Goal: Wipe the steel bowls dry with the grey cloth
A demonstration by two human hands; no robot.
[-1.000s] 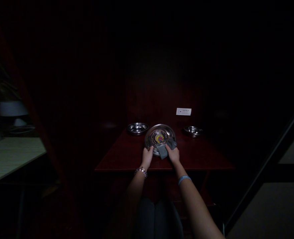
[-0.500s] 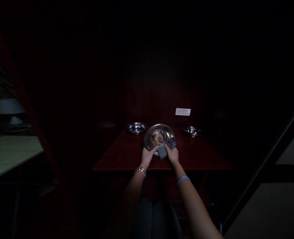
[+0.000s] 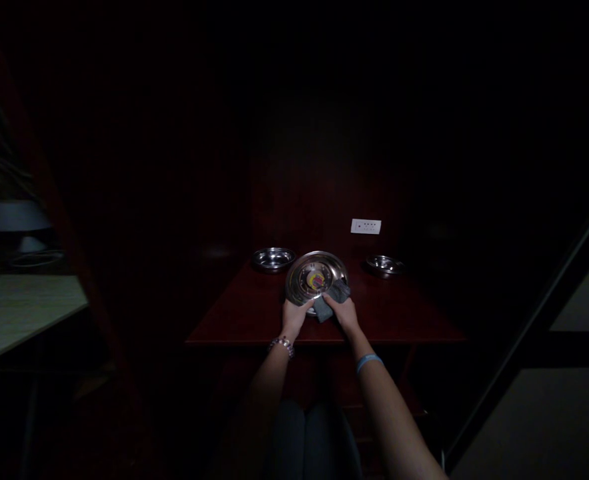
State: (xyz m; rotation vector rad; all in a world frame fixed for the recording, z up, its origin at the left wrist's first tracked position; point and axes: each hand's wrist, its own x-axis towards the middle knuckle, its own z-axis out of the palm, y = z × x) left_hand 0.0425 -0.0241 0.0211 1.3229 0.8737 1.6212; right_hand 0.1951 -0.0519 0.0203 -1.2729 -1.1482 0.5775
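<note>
A round steel plate [image 3: 308, 267] with a yellow and red mark in its middle is tilted up above a dark red table [image 3: 254, 307]. My left hand [image 3: 293, 316] grips the plate's near left rim. My right hand [image 3: 343, 311] presses a grey cloth [image 3: 332, 297] against the plate's lower right part, fingers closed over the cloth. A beaded bracelet is on my left wrist and a blue band on my right.
Two smaller steel bowls stand at the back of the table, one at the left [image 3: 273, 258] and one at the right [image 3: 384, 265]. A white socket plate [image 3: 365, 227] is on the dark wall behind. A pale table [image 3: 19, 313] lies far left. The room is very dark.
The cloth under my right hand has slid a little up and left across the plate's lower part. The plate has tilted slightly. My left hand keeps its grip.
</note>
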